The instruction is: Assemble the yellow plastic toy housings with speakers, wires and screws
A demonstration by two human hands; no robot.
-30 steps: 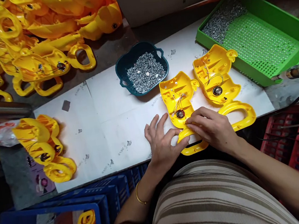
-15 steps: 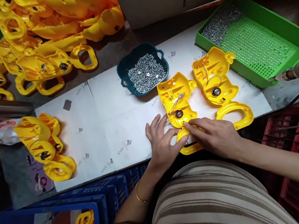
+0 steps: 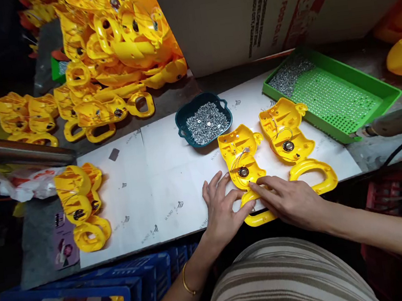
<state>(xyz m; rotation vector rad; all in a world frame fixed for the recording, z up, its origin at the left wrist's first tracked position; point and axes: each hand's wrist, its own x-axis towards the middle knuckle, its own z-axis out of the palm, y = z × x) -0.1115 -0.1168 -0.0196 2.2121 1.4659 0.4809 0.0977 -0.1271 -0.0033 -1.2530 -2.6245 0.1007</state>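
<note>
A yellow toy shell half (image 3: 242,157) is lying open-side up at the tabletop's (image 3: 160,175) near edge, showing a small round speaker (image 3: 243,171) and thin wires (image 3: 238,160) inside.

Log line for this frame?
left hand: touching yellow toy shell | right hand: on its handle | screw bowl: behind it

The left hand (image 3: 225,209) lies palm down, fingers spread and pointing forward, thumb stretched out toward the right hand (image 3: 292,201). The right hand is palm down too, fingers extended to the left, their tips just beside the left thumb. Both forearms are bare.
</note>
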